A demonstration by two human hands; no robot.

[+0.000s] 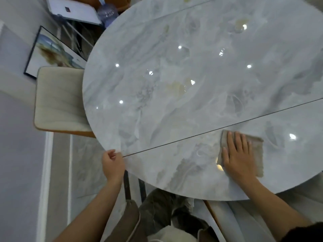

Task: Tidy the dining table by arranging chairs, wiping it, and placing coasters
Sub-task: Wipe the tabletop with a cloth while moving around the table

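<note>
Closest in, the person's two bare arms reach out over their lap. A second chair (232, 220) with a pale seat sits by the person's right side, partly under the table.

The right hand (239, 154) lies flat on a grey-brown cloth (257, 158). Its fingers are straight and spread a little, and they press the cloth down on the table (192, 95). The cloth is on the near part of the top, close to the edge and just this side of a thin dark line (174, 143) that runs across the top.

The left hand (112, 165) holds the rim of the table right where that dark line meets the edge. Its fingers are curled around the rim.

The table is big and round. Its top looks like shiny grey and white stone, and small bright lights shine back from it. Another thin line crosses the far part.

On the left side, a chair (59, 100) with a pale seat is pushed in, so part of the seat is under the table.

Farther away, a picture in a dark frame (52, 51) sits behind that chair. Past it are a big blue water bottle (106, 14) and a flat white thing (73, 9) that I cannot make out.
</note>
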